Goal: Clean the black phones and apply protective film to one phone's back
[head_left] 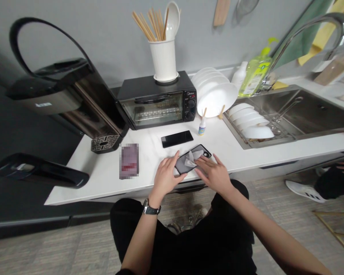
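A grey phone case [182, 164] with a black rim and a round camera opening lies on the white counter [103, 191] in front of me. My left hand [166, 173] grips its left end, thumb at the near edge and fingers at the far edge. Under the fingers of my right hand [215, 173], a crumpled pale grey cloth [192, 157] is pressed against the case. Just behind lies a black phone [177, 139], screen up. A small white bottle [202, 126] with a blue and yellow label stands to the right of the phone.
A blurred purple packet [129, 161] lies at left, near a tall black dispenser [86, 103]. Behind are a toaster oven [159, 107] bearing a utensil holder [164, 61], and racked plates [216, 99]. The sink [312, 114] holds white bowls [250, 120]. Another person's shoe [304, 191] shows at right.
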Tool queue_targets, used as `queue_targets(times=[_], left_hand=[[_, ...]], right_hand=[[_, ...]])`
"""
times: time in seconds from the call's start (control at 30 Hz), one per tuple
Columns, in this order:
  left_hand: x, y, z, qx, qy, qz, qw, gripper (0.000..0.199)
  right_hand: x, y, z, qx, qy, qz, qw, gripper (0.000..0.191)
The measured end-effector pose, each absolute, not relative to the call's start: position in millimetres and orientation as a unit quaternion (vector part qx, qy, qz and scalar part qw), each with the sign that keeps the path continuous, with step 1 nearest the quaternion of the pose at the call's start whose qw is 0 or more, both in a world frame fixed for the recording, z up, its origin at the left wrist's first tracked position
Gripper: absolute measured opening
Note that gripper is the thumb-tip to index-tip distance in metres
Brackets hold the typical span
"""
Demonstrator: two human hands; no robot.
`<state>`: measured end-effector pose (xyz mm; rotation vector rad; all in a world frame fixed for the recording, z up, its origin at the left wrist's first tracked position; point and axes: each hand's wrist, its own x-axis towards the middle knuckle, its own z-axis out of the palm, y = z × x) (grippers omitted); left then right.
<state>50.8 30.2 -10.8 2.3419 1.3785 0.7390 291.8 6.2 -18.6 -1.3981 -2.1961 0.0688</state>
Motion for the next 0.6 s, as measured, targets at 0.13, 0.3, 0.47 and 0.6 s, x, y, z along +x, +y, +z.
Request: queue_targets(times=[0.13,0.3,0.47,0.6], left_hand=[[53,37,-11,0.829,0.46,0.261,0.184,0.101],[51,38,-14,0.832,0.455,0.267,0.173,0.095],[49,32,-17,0.83,0.466,0.265,0.156,0.099],[52,32,-15,0.826,0.47,0.267,0.159,0.099]], right_hand=[[283,21,-18,-0.606,-0.755,-0.027,0.249,0.04],[223,8,-15,-0.525,-0.807,0.033,0.268,0.039],[236,-15,-14,-0.481,-0.826,0.081,0.284,0.033],[284,-3,-19,-0.531,-0.802,0.03,0.271,0.038]])
